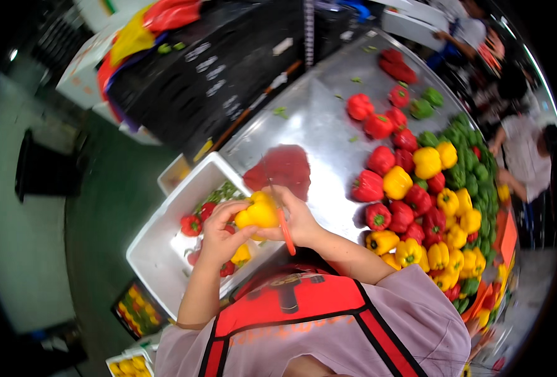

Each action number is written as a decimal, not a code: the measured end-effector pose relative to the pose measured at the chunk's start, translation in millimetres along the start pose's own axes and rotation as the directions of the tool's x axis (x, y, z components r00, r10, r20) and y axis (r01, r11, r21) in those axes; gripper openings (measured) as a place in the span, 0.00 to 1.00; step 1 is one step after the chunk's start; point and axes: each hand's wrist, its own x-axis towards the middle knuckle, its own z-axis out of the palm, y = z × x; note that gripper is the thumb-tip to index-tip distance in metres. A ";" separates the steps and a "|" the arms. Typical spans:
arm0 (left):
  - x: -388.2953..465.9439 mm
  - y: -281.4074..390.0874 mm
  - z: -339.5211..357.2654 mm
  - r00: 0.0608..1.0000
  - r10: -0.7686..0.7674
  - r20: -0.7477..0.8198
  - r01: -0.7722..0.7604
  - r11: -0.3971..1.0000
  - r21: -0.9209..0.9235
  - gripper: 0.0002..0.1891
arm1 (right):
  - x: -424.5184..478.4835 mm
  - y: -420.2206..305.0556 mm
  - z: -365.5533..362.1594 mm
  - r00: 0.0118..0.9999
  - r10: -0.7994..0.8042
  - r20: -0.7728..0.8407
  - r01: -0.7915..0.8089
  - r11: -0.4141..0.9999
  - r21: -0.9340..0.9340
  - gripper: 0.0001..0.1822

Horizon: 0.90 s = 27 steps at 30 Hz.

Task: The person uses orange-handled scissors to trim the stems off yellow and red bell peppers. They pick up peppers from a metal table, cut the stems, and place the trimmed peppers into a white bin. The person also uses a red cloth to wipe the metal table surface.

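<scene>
My left hand (224, 231) grips a yellow bell pepper (257, 212) from its left side, thumb below and fingers above. Against the pepper's right side is my right hand (293, 219), which holds a slim-bladed cutting tool (285, 231) with an orange handle. Its thin blade points up and away from me; whether it is a knife or scissors I cannot tell. Under my hands stands a white foam box (153, 240) containing red peppers (191, 225), another yellow pepper (241, 254) and green trimmings (226, 191). A dark red cloth (283, 165) lies just beyond the pepper.
A metal table (302, 103) carries a large heap of red (369, 185), yellow (427, 162) and green peppers (469, 165) at right. Black crates (212, 70) border its far left edge. People (525, 151) are at the far right. A black bin (47, 165) stands at left.
</scene>
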 end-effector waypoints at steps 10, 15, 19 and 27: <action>37.5 -5.0 56.1 0.980 -0.063 0.189 0.076 0.995 -0.060 0.14 | -141.5 -34.7 -218.2 0.490 -0.337 -0.804 -0.538 0.609 -0.583 0.40; 31.4 -26.0 55.1 0.991 -0.039 0.125 0.036 0.999 0.024 0.08 | -234.8 -37.0 -335.9 0.211 -0.611 -0.763 -0.948 0.061 -0.312 0.36; 14.9 -59.0 42.9 0.963 -0.195 0.189 0.215 0.972 -0.095 0.08 | -207.1 -35.3 -316.2 0.229 -0.648 -0.726 -0.784 0.319 -0.533 0.31; -13.0 -26.7 93.7 0.876 -0.258 0.407 0.475 0.599 -0.645 0.22 | -37.9 28.0 -42.8 0.927 -0.234 -0.293 0.014 0.801 -0.598 0.21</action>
